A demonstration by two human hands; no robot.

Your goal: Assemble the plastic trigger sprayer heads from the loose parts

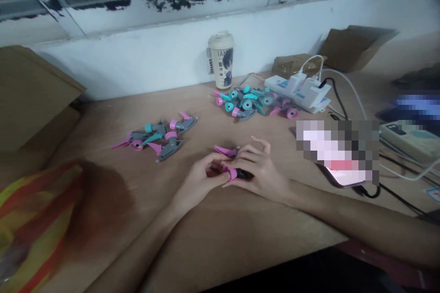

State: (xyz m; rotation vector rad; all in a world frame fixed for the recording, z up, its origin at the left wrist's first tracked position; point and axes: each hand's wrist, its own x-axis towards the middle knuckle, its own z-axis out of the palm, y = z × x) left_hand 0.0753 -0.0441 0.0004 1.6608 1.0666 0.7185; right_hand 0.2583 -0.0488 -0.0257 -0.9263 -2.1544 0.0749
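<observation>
Both my hands meet at the middle of the wooden table [213,229] around one small spray-nozzle head [231,161] with a pink trigger, a pink collar and a dark body. My left hand [201,179] pinches it from the left. My right hand [257,167] grips it from the right, with two fingers lifted. A group of finished grey nozzles [161,137] with pink and teal parts lies to the left. A pile of loose nozzle parts [252,100] in teal, pink and grey lies further back.
A lidded cup [221,60] stands by the white wall. A white power strip [302,91] with plugs and cables lies at the right, near a blurred phone [338,158]. Cardboard boxes [30,96] stand at the left and back right. A striped yellow-red bag [30,219] lies at the front left.
</observation>
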